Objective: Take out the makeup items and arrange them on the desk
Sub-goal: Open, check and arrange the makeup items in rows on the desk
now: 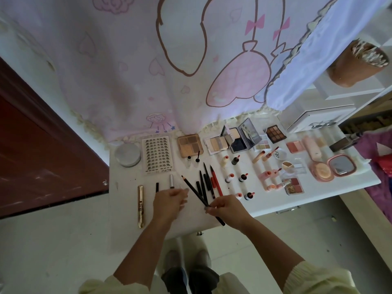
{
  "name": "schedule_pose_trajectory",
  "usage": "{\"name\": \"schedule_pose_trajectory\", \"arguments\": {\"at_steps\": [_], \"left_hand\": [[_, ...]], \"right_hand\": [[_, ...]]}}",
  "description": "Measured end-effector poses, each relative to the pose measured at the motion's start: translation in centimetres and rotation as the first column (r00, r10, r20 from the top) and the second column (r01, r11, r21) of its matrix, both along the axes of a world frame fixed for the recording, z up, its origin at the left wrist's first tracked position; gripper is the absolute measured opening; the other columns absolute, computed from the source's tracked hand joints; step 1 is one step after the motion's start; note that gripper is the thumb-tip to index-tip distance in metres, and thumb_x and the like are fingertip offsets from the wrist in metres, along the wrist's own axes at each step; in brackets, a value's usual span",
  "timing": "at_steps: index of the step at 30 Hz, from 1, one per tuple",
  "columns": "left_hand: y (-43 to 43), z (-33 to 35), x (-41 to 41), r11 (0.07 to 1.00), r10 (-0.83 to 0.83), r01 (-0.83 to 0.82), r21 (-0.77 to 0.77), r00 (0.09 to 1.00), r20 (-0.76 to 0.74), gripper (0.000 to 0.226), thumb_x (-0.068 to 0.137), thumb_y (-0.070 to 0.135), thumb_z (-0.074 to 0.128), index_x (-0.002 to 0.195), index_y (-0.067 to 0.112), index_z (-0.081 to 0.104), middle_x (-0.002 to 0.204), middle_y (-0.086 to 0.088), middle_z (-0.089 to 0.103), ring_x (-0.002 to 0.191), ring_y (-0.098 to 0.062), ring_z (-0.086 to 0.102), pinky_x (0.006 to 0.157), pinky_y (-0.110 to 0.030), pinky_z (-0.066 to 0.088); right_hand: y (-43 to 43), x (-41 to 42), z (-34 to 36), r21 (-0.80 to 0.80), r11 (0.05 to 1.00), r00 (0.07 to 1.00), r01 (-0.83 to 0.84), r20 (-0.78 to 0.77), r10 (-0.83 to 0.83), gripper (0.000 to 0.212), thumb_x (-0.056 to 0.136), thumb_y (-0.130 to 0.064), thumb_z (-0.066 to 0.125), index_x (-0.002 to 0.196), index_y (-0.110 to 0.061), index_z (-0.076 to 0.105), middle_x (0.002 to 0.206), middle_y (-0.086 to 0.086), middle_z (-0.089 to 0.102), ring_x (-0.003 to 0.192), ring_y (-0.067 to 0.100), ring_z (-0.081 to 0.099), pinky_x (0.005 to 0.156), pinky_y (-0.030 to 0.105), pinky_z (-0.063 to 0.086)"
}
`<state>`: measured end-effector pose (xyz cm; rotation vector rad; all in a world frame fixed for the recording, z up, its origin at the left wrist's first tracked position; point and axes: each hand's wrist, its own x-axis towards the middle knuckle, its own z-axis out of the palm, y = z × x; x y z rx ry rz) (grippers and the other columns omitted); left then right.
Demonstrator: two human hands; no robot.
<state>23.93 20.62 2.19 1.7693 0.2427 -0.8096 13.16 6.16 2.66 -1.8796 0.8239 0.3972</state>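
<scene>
Makeup items lie spread over the white desk [314, 194]. My right hand [226, 206] pinches a long black pencil [192, 187] near its lower end; the pencil slants up-left across the desk's front. My left hand [169, 201] hovers just left of it, fingers loosely bent, holding nothing I can see. Its fingertips are below a silver tube [171, 181]. Several dark pencils and a red liner [216, 184] lie in a fan just right of the held pencil. A gold mascara tube [140, 205] lies at the front left.
A lash tray [158, 154], a round white jar [128, 154] and several palettes [190, 145] line the back. Small bottles, pink lip tubes [269, 174] and compacts [341, 165] fill the right. A pink printed curtain [148, 71] hangs behind. A white drawer box [314, 117] stands at the back right.
</scene>
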Motion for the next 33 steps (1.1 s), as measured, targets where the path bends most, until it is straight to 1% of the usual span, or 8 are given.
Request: {"name": "schedule_pose_trajectory", "arguments": {"at_steps": [2,6,8,13,18,23,28,33], "left_hand": [[-0.2,-0.5,-0.6,0.997,-0.058,0.055,0.055,0.997,0.053,0.015,0.085,0.017,0.072,0.094,0.006,0.072,0.082,-0.008,0.072,0.064,-0.012,0.065,0.049,-0.012,0.048],[-1.1,-1.1,-0.3,0.974,-0.179,0.16,0.161,0.977,0.114,0.017,0.084,0.014,0.073,0.097,0.004,0.072,0.08,-0.006,0.072,0.067,-0.015,0.069,0.066,-0.023,0.057],[-1.4,-1.5,0.1,0.969,-0.188,0.165,0.186,0.975,0.115,0.018,0.082,0.013,0.074,0.097,0.004,0.07,0.076,-0.006,0.072,0.066,-0.016,0.07,0.07,-0.029,0.059],[-2.0,-1.9,0.7,0.941,-0.25,0.201,0.272,0.955,0.162,0.014,0.082,0.014,0.073,0.092,0.008,0.065,0.077,-0.005,0.07,0.067,-0.014,0.068,0.073,-0.032,0.057],[-2.5,-2.2,1.0,0.901,-0.343,0.269,0.34,0.922,0.18,0.011,0.084,0.015,0.069,0.092,0.01,0.066,0.084,-0.005,0.07,0.074,-0.016,0.067,0.069,-0.023,0.05],[-2.7,-2.5,1.2,0.872,-0.395,0.303,0.384,0.899,0.19,0.011,0.085,0.014,0.067,0.095,0.009,0.067,0.092,-0.008,0.071,0.085,-0.021,0.068,0.083,-0.032,0.053],[-2.8,-2.6,1.2,0.862,-0.415,0.314,0.398,0.888,0.198,0.017,0.084,0.014,0.068,0.1,0.009,0.066,0.097,-0.008,0.07,0.088,-0.022,0.068,0.086,-0.036,0.053],[-2.9,-2.7,1.2,0.867,-0.398,0.297,0.4,0.896,0.198,0.017,0.082,0.016,0.073,0.094,0.01,0.064,0.09,-0.007,0.069,0.083,-0.02,0.067,0.082,-0.033,0.053]], "right_hand": [[0.2,0.3,-0.2,-0.02,1.0,1.0,-0.011,-0.028,0.01,0.022,0.089,-0.025,0.067,0.093,-0.006,0.074,0.084,0.003,0.064,0.068,0.008,0.053,0.065,0.019,0.044],[0.7,1.1,-0.8,-0.052,0.999,0.995,0.015,-0.101,-0.02,0.019,0.091,-0.024,0.065,0.084,-0.007,0.072,0.067,-0.004,0.055,0.057,0.004,0.048,0.053,0.013,0.035],[0.8,1.7,-1.2,-0.083,0.996,0.989,0.027,-0.145,-0.039,0.022,0.089,-0.024,0.067,0.074,-0.008,0.069,0.065,-0.002,0.056,0.055,0.006,0.05,0.053,0.015,0.039],[1.6,2.8,-2.4,-0.153,0.988,0.98,-0.03,-0.198,-0.001,0.024,0.084,-0.025,0.071,0.086,-0.002,0.071,0.081,0.009,0.069,0.072,0.017,0.065,0.07,0.025,0.053],[2.3,3.6,-2.6,-0.217,0.964,0.965,-0.154,-0.24,0.101,0.016,0.088,-0.025,0.065,0.084,-0.01,0.064,0.075,0.003,0.06,0.065,0.011,0.055,0.058,0.015,0.042],[2.6,4.3,-2.8,-0.276,0.933,0.953,-0.231,-0.259,0.159,0.029,0.09,-0.026,0.062,0.066,-0.02,0.046,0.064,-0.004,0.047,0.057,0.008,0.047,0.056,0.016,0.037],[2.7,4.4,-2.7,-0.335,0.904,0.956,-0.265,-0.21,0.202,0.01,0.092,-0.025,0.059,0.088,-0.018,0.054,0.083,-0.001,0.056,0.074,0.011,0.053,0.067,0.018,0.042],[2.9,4.5,-2.7,-0.325,0.916,0.968,-0.236,-0.164,0.191,0.017,0.09,-0.025,0.062,0.105,-0.018,0.057,0.1,0.002,0.062,0.089,0.015,0.059,0.078,0.023,0.049]]}}
